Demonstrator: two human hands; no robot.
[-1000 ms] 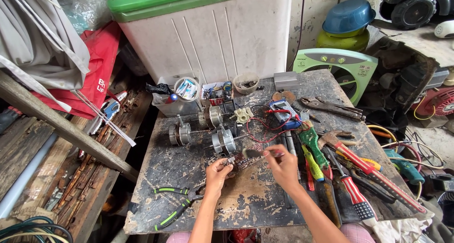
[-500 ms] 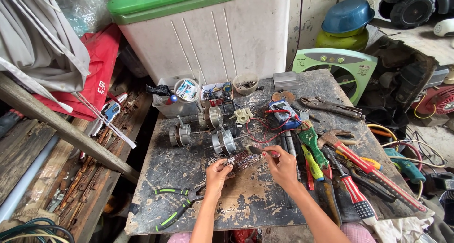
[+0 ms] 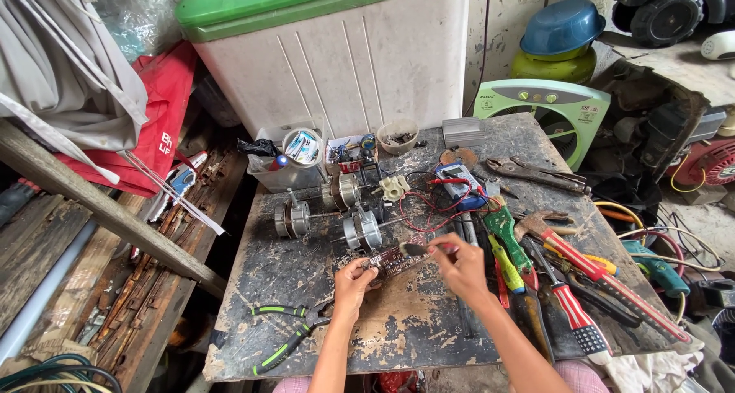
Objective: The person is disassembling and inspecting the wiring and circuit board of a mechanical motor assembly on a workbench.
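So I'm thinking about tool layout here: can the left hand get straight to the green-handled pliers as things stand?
Probably yes. The left hand holds a small circuit board, and the pliers lie on the table just below-left of it with nothing between, though it would need to free its fingers first.

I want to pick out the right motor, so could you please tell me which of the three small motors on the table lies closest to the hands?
The motor just above the left hand; the other two lie farther back and left.
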